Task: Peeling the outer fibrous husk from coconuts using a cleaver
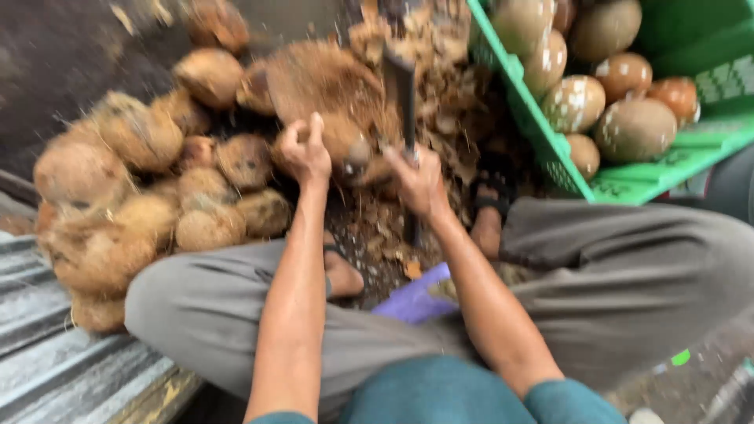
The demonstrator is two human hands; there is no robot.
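Note:
My left hand grips a husky brown coconut in front of me. My right hand is closed around the handle of a dark cleaver, whose blade stands upright just right of that coconut. The picture is blurred by motion. I sit with knees spread in grey trousers, sandalled feet below the hands.
A heap of husked brown coconuts lies at the left on dark ground. A green plastic crate at upper right holds smooth peeled coconuts. Husk scraps cover the ground ahead. Corrugated metal sheet lies lower left. A purple object sits between my legs.

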